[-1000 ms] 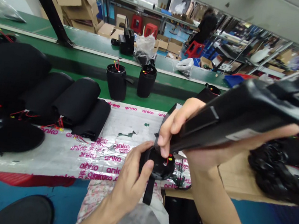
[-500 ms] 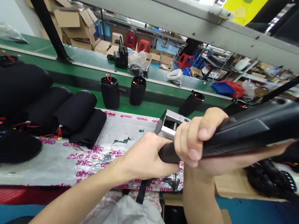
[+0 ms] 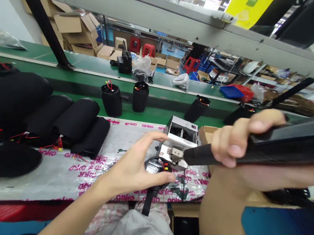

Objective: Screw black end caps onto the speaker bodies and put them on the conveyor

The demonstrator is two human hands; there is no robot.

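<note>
My right hand (image 3: 238,134) is closed around a black electric screwdriver (image 3: 287,145), whose narrow front end points left and reaches the front of a silver screw feeder (image 3: 184,131). The far right end of the tool runs out of view. My left hand (image 3: 133,168) is held open, thumb and fingers spread, around the near side of an upright black cylindrical housing (image 3: 158,169) with red and yellow wire ends inside. Whether the fingers touch the housing is hard to tell. A black strap (image 3: 148,202) hangs from it over the bench's front edge.
Several black fabric-covered cylinders (image 3: 79,120) with red wires lie on the left of the plastic-covered bench (image 3: 58,173). More stand along the green strip behind, such as one black cylinder (image 3: 140,97). A grey shelf beam (image 3: 159,16) crosses overhead. A cardboard box (image 3: 208,134) sits behind the tool.
My left hand has let go of the screwdriver's front end and opened, moving left. My right hand has shifted right with the screwdriver, uncovering the screw feeder and the housing.
</note>
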